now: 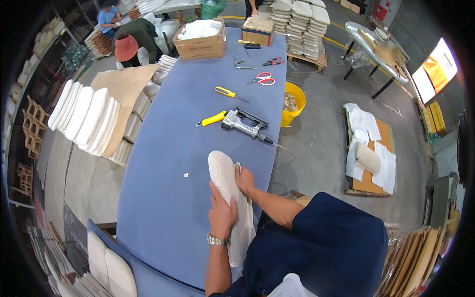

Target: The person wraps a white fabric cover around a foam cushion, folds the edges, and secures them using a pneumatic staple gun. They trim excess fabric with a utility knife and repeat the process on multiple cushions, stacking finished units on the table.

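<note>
A long, cream-coloured, fabric-covered pad stands on its edge over the blue table, one rounded end pointing away from me. My left hand, with a metal watch on its wrist, is closed round the pad's left side. On the far right edge, my right hand pinches the cover fabric, a small flap of it rising above the fingers. Beyond the pad lies a pneumatic staple gun with its hose attached. A yellow-handled tool rests beside the gun. Closer in, a small white scrap sits on the table.
Farther up the blue table are a yellow screwdriver, red-handled scissors, pliers and two cardboard boxes. A yellow bucket stands at the right edge. White pads are stacked left, where a person bends over.
</note>
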Motion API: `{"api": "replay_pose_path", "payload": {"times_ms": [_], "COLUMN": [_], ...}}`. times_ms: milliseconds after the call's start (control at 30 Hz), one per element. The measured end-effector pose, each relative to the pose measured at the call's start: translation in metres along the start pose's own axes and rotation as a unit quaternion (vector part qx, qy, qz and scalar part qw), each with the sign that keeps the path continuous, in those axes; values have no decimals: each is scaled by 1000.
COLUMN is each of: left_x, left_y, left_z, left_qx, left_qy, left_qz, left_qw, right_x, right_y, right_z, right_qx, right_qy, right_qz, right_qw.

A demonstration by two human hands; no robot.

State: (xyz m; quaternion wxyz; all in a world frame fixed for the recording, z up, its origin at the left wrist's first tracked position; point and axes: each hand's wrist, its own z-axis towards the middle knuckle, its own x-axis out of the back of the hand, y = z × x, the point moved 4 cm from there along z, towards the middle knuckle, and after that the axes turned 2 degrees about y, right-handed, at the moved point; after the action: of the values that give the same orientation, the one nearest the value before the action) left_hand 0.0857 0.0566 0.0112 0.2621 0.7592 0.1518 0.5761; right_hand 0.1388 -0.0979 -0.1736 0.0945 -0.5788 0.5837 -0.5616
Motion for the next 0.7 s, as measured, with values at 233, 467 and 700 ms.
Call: {"api": "replay_pose_path", "payload": {"times_ms": [233,467,700], "left_x": [1,-5,-12], "left_y": [14,-29,-68], "left_z": [116,53,-145], "left_qx": [33,-76,133], "left_qy": [-17,77,76], "left_qz": [43,-25,-106], "left_qw": [998,994,982], "right_x": [-4,-10,-3], "right_y": [-4,-7,-13], "right_z": [-10,-5,-15], "right_qx": [-13,-10,-16], "right_qy": [28,20,-10], "right_qz": [47,79,63], "right_qw": [998,997,998]}}
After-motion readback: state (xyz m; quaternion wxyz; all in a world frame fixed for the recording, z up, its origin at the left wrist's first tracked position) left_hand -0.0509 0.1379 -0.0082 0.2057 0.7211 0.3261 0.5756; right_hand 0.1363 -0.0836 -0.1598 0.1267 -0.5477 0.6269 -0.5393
